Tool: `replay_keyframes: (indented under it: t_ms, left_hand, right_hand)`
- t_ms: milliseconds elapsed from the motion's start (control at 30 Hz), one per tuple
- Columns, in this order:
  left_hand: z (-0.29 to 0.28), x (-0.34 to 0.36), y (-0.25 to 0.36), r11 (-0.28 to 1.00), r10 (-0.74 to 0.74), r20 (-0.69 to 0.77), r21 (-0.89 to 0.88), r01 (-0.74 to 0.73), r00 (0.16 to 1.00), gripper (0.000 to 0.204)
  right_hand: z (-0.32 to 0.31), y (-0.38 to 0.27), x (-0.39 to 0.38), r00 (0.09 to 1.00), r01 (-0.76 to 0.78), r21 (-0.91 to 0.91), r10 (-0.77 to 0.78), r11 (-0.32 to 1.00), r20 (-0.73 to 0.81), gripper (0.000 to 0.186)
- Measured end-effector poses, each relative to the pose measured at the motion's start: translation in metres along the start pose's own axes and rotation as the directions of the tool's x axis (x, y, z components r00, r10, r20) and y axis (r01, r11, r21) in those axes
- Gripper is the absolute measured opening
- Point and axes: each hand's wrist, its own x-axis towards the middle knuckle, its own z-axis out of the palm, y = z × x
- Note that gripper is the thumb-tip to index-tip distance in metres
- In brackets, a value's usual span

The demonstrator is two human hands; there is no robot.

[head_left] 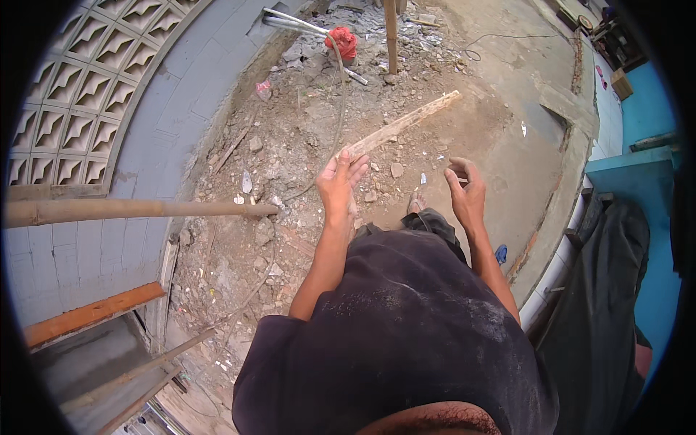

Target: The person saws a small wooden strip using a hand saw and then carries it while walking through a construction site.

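Observation:
My left hand is above the rubble with its palm turned up and fingers spread, and I see nothing gripped in it. Its thumb and fingertips overlap the near end of a pale, rough wooden plank; whether they touch it I cannot tell. The plank slants away to the far right over the broken ground. To the right, my right hand hangs in the air with loosely bent fingers, the thumb apart from them. Nothing shows between those fingers. A foot is visible between the two hands.
A bamboo pole juts in from the left, and an upright wooden post stands ahead. Beyond the rubble lie a red plastic bag and white pipes. A grey block wall bounds the left; dark sheeting hangs right.

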Motion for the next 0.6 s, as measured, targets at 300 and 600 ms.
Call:
replay_keyframes:
  t_ms: [300, 600]
  left_hand:
    - [0.032, 0.075, 0.052, 0.946, 0.312, -0.376, 0.038, -0.322, 0.873, 0.043]
    - [-0.005, 0.279, 0.085, 0.947, 0.314, -0.231, 0.148, -0.286, 0.921, 0.046]
  right_hand:
    - [0.118, -0.063, 0.245, 0.705, -0.36, 0.272, 0.069, 0.892, 0.706, 0.046]
    - [0.302, -0.129, 0.387, 0.66, -0.625, 0.401, 0.179, 0.67, 0.73, 0.044]
